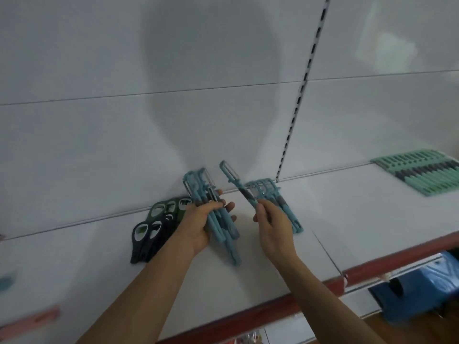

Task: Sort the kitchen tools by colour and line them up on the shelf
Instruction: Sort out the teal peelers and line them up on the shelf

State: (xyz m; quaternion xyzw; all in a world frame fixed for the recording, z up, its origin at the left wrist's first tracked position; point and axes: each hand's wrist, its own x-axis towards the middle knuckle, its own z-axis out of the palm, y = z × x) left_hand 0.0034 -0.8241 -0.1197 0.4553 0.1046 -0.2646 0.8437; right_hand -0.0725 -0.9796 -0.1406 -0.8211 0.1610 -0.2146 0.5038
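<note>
Partly sorted; left grip (198, 228) clamps a blue bundle (232, 247), right grip (274, 228) pinches 1 peeler (238, 188). The blue row (296, 223) looks unfinished.

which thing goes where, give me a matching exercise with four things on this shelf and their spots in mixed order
Things
1. bundle of blue peelers
2. single blue peeler
3. mint green row
4. black and dark green tools

Places
a. lying at the far right of the shelf
b. gripped in the left hand
c. lying on the shelf beside the left wrist
d. pinched in the right hand

Pairs: 1-b, 2-d, 3-a, 4-c
</note>
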